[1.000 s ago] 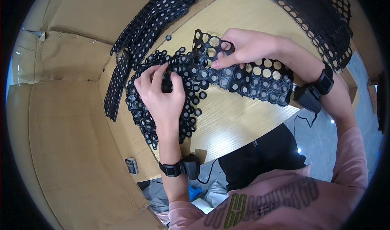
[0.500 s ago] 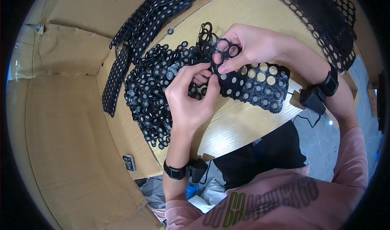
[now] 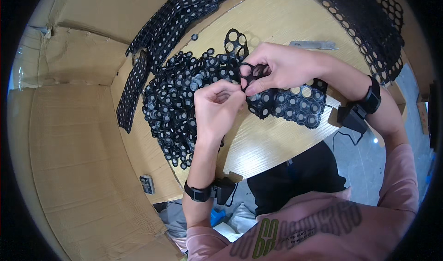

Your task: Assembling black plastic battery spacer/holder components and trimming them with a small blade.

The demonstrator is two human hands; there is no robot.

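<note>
My right hand (image 3: 279,69) is closed on the upper edge of a black perforated sheet (image 3: 295,105), with a strip of emptied ring holes around its fingers. The sheet's right part still carries grey-centred round pieces and lies on the table. My left hand (image 3: 216,108) is closed in a pinch against the same sheet, its fingertips meeting the right thumb; the exact bit between them is hidden. A curled end of empty rings (image 3: 236,42) stands up beyond my hands. Close to my left hand spreads a large heap of loose black rings with grey centres (image 3: 173,106).
Black dotted sheets (image 3: 180,18) are stacked at the far left, and emptied perforated sheets (image 3: 369,25) at the far right. A flat grey blade-like tool (image 3: 314,45) lies behind my right wrist. One loose ring (image 3: 194,37) sits apart. Cardboard walls (image 3: 78,145) border the left.
My right hand has moved down and slightly left, bending the sheet and uncovering the grey tool. My left fingers have closed together. The curled empty end now stands more open.
</note>
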